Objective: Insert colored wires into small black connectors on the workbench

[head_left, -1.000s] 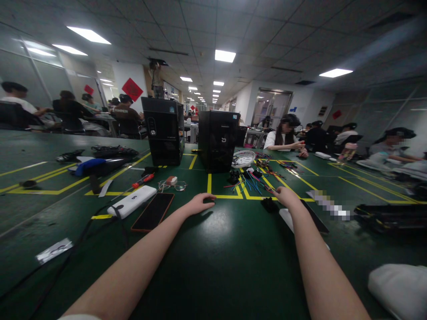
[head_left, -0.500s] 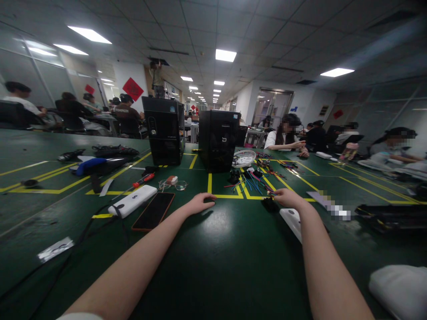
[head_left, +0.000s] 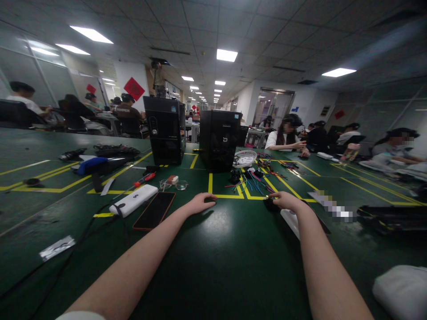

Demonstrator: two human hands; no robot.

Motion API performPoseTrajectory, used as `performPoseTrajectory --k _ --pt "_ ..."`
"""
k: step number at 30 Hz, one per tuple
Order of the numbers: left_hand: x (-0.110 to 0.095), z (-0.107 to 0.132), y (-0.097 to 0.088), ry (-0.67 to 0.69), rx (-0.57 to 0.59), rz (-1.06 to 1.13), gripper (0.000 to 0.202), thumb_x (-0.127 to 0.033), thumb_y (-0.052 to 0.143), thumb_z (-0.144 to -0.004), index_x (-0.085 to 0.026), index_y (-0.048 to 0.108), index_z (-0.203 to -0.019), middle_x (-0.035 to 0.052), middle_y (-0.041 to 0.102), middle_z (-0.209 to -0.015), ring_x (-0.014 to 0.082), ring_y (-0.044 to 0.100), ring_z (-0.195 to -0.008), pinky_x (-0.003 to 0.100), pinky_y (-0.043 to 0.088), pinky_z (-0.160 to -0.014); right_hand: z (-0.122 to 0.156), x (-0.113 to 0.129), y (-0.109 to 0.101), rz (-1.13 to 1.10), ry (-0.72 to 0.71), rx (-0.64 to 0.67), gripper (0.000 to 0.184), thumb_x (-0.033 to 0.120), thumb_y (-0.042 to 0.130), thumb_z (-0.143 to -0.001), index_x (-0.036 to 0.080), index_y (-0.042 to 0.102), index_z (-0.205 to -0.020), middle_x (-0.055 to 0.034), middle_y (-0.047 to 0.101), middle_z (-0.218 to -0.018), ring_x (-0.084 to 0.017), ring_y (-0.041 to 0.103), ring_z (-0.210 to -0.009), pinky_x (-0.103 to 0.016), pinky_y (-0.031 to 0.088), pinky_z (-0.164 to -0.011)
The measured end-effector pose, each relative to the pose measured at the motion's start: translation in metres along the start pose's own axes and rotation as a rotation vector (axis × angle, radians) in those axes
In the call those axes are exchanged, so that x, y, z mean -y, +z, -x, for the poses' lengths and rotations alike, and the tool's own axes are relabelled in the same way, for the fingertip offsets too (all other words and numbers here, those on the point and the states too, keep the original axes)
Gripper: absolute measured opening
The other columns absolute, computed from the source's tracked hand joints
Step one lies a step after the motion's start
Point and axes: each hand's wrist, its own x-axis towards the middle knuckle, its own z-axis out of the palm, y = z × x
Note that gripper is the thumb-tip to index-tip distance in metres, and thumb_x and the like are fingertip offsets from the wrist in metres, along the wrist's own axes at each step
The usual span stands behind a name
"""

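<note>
My left hand (head_left: 202, 203) rests on the green table, fingers slightly bent and apart, with nothing in them. To its left lie a dark phone (head_left: 155, 211) with an orange-brown edge and a white power-bank-like case (head_left: 133, 200). My right hand (head_left: 285, 201) has its fingers closed on a small black bundle (head_left: 269, 205), perhaps a coiled cable; its exact kind is unclear. Under the right wrist, a white case (head_left: 289, 221) is partly hidden. Beyond my hands are coloured wires (head_left: 253, 183) with black parts.
Two black computer towers (head_left: 165, 133) stand across the table, with a white basket (head_left: 245, 158) beside the right one. Glasses (head_left: 182, 185), a red screwdriver (head_left: 144, 179) and black cables lie left. A black tray-like part (head_left: 390, 218) lies right. A person (head_left: 283, 138) sits opposite.
My right hand has moved slightly down from the wire ends onto the small black bundle. The left hand stays in place; the view has shifted a little.
</note>
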Motion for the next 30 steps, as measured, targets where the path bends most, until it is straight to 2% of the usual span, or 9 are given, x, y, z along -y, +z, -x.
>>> performPoseTrajectory --k 5,8,11,14,19,26,30 --pt "-0.002 0.001 0.0 -0.011 -0.004 -0.001 0.031 -0.03 0.057 -0.078 -0.018 0.063 -0.106 0.0067 0.063 -0.109 0.0206 0.056 -0.103 0.031 0.04 -0.093 0.004 0.005 0.003 -0.037 0.034 0.021 0.046 0.012 0.047 -0.072 0.012 0.059 -0.116 0.0002 0.056 -0.055 -0.009 0.049 -0.048 -0.02 0.038 -0.052" --pt "-0.004 0.001 -0.001 -0.014 -0.008 -0.011 0.031 -0.03 0.057 -0.078 -0.018 0.063 -0.105 0.0068 0.063 -0.109 0.0209 0.056 -0.102 0.032 0.04 -0.093 0.002 0.004 0.004 -0.059 0.036 0.032 0.041 0.014 0.047 -0.074 0.013 0.061 -0.112 -0.0014 0.06 -0.061 -0.009 0.051 -0.052 -0.02 0.04 -0.053" --pt "-0.006 0.002 -0.001 -0.019 -0.008 -0.019 0.031 -0.031 0.057 -0.078 -0.017 0.063 -0.105 0.0068 0.063 -0.109 0.0211 0.056 -0.102 0.031 0.04 -0.093 -0.003 -0.001 0.004 -0.018 -0.025 0.009 0.033 0.016 0.049 -0.076 0.014 0.066 -0.104 -0.003 0.064 -0.069 -0.01 0.054 -0.057 -0.02 0.041 -0.057" --pt "-0.006 0.002 -0.002 -0.014 0.001 -0.018 0.031 -0.032 0.056 -0.079 -0.018 0.063 -0.106 0.006 0.063 -0.11 0.0209 0.056 -0.103 0.031 0.04 -0.093 -0.009 -0.007 0.002 0.037 -0.043 -0.063 0.029 0.018 0.05 -0.078 0.013 0.067 -0.1 -0.0045 0.066 -0.071 -0.011 0.057 -0.061 -0.02 0.04 -0.059" --pt "-0.006 0.003 -0.002 -0.009 0.003 -0.016 0.032 -0.032 0.056 -0.079 -0.018 0.062 -0.107 0.0064 0.063 -0.11 0.0206 0.057 -0.102 0.03 0.041 -0.092 -0.01 -0.016 -0.007 0.051 0.023 -0.256 0.039 0.018 0.048 -0.078 0.009 0.059 -0.114 -0.0059 0.066 -0.071 -0.013 0.059 -0.063 -0.021 0.039 -0.057" --pt "-0.005 0.002 -0.001 0.001 0.001 -0.026 0.032 -0.031 0.055 -0.08 -0.017 0.062 -0.108 0.0068 0.063 -0.11 0.0205 0.057 -0.102 0.03 0.041 -0.092 -0.003 -0.02 -0.01 0.035 0.054 -0.143 0.038 0.014 0.048 -0.075 0.007 0.062 -0.109 -0.004 0.062 -0.062 -0.012 0.055 -0.055 -0.021 0.036 -0.052" --pt "-0.002 0.0 0.0 0.003 0.007 -0.035 0.032 -0.032 0.055 -0.08 -0.016 0.062 -0.107 0.0068 0.063 -0.11 0.0202 0.056 -0.103 0.03 0.04 -0.093 -0.003 -0.02 -0.009 0.035 0.05 -0.126 0.038 0.013 0.049 -0.073 0.008 0.063 -0.109 -0.002 0.058 -0.056 -0.011 0.052 -0.052 -0.021 0.034 -0.05"
